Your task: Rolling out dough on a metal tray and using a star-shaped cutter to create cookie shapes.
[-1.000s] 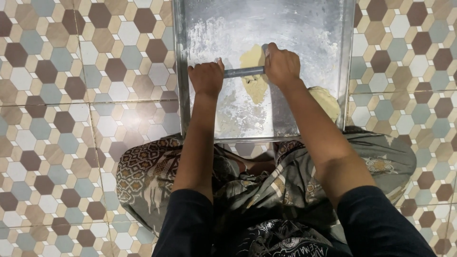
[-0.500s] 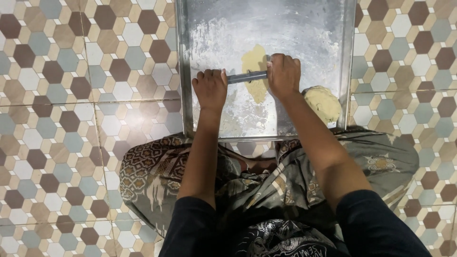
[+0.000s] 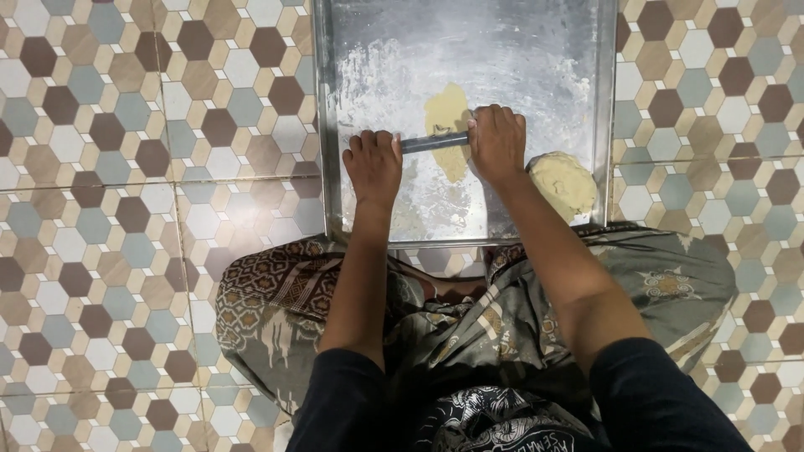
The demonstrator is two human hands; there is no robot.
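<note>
On the floured steel tray (image 3: 586, 50), both hands (image 3: 373, 163) (image 3: 497, 142) clamp a grey metal rod (image 3: 433, 142) over half-flattened yellow dough (image 3: 446, 113); the dough ball (image 3: 563, 182) nearby looks unrolled.

Tiled floor under me

I sit on a floor (image 3: 126, 209) of hexagon tiles in brown, tan, grey-blue and white, with pale grout lines and soft glare.

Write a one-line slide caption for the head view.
Both hands, left hand and right hand, press a grey metal rod across flattened pale yellow dough on a floured rectangular steel tray.
</note>
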